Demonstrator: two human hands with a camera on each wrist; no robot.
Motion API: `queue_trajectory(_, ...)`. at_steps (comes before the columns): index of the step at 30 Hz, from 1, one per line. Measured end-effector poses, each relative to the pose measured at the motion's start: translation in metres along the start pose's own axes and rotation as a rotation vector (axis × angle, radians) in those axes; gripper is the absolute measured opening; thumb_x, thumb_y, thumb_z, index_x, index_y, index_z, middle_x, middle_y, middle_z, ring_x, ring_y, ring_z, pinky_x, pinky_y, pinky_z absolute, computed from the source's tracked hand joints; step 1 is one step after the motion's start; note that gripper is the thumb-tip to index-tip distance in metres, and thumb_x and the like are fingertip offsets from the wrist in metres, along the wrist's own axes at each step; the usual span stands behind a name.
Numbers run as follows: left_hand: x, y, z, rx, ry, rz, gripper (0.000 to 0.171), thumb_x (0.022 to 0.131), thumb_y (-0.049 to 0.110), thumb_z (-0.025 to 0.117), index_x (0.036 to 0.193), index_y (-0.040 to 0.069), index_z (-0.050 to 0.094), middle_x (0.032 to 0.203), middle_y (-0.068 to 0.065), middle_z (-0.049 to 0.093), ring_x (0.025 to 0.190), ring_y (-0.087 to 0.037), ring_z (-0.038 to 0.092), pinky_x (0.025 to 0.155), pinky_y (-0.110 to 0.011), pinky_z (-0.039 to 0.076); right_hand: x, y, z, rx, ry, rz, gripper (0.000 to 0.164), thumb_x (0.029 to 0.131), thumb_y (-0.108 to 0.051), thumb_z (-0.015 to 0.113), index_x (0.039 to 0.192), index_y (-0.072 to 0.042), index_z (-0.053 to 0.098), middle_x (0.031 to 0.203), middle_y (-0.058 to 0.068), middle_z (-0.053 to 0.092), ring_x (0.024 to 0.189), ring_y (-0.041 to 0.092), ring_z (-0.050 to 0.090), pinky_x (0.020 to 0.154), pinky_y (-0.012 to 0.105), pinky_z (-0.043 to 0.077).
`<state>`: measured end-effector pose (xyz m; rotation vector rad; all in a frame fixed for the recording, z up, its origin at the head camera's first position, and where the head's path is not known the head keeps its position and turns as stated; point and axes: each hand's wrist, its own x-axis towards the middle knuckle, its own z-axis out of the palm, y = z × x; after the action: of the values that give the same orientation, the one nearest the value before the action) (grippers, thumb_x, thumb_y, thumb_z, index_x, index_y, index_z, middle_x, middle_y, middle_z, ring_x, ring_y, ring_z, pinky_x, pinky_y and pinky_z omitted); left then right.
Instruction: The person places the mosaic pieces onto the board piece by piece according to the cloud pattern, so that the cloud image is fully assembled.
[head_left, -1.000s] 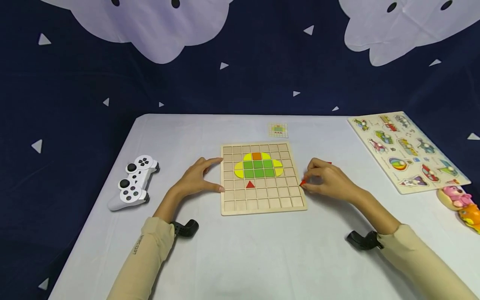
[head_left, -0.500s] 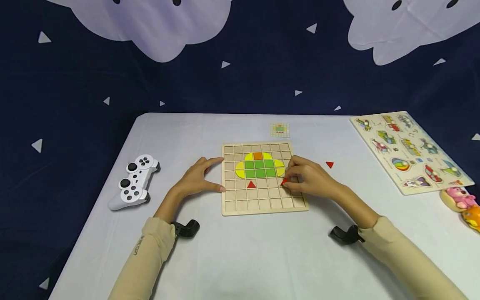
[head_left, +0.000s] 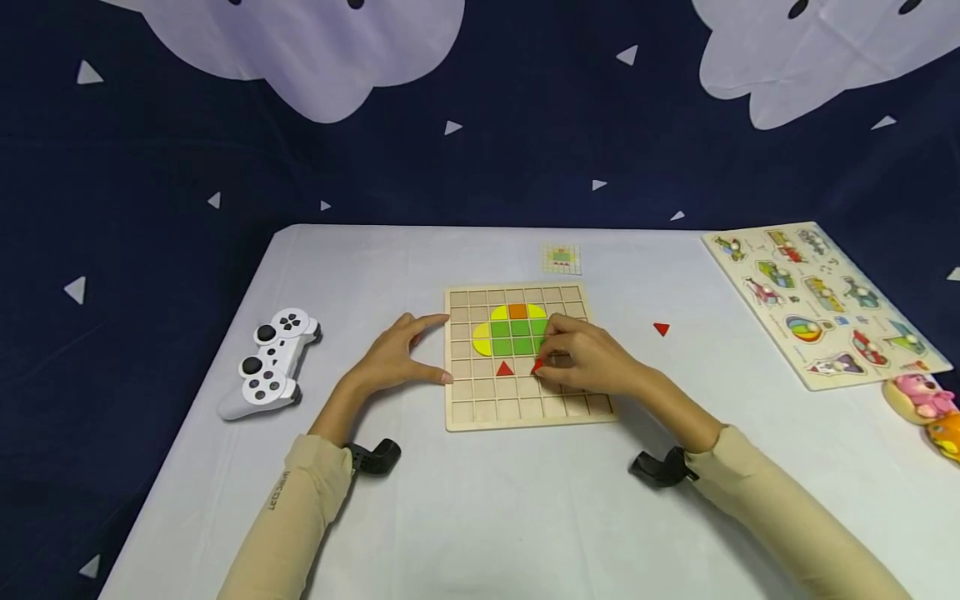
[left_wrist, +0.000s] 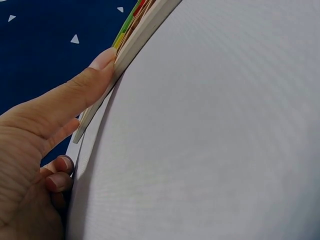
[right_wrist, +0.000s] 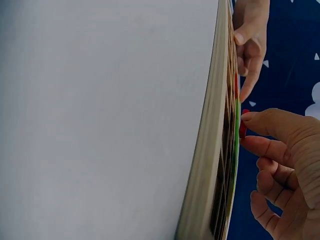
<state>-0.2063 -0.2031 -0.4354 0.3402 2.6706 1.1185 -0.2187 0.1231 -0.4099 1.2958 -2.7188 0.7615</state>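
Note:
A wooden grid board (head_left: 480,410) lies on the white table. It carries green squares (head_left: 510,337), an orange square (head_left: 517,311), yellow rounded pieces (head_left: 482,340) and a red triangle (head_left: 504,368) in a lower row. My left hand (head_left: 393,358) touches the board's left edge with its thumb (left_wrist: 102,60) and index finger spread apart. Over the board, my right hand (head_left: 588,360) pinches another red triangle (right_wrist: 243,127) between thumb and index finger, just right of the one lying in the grid. That hand hides the board's right-hand yellow pieces.
One more red triangle (head_left: 661,329) lies right of the board. Behind the board is a small pattern card (head_left: 562,260). A white game controller (head_left: 272,364) rests at left. On the right are a picture puzzle board (head_left: 795,292), a pink toy (head_left: 922,395) and an orange toy (head_left: 947,435).
My right hand has carried the pinched red triangle leftward from the board's right edge to over the grid, uncovering the triangle on the table. The left hand has stayed at the edge.

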Motion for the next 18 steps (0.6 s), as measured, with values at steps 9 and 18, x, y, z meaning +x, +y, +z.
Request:
queue_trajectory(9,0.002,-0.001,0.001,0.006,0.000,0.000,0.098,0.065,0.041,0.092,0.150,0.025,0.045,0.095,-0.006,0.038,0.086,-0.022,0.040,0.075,-0.037,0.032,0.007,-0.007,0.005,0.001,-0.004,0.003,0.009,0.082,-0.018,0.080,0.087,-0.011,0.077,0.089,-0.001,0.057,0.078,0.012,0.052,0.070,0.027,0.044)
queue_trajectory(18,0.002,-0.003,0.002,0.011,0.002,0.003,0.098,0.065,0.041,0.092,0.150,0.025,0.045,0.095,-0.006,0.038,0.087,-0.022,0.040,0.076,-0.037,0.032,0.012,-0.009,0.009,0.008,-0.027,-0.009,0.008,0.085,-0.015,0.077,0.091,-0.009,0.077,0.091,0.000,0.059,0.077,0.012,0.053,0.070,0.027,0.045)
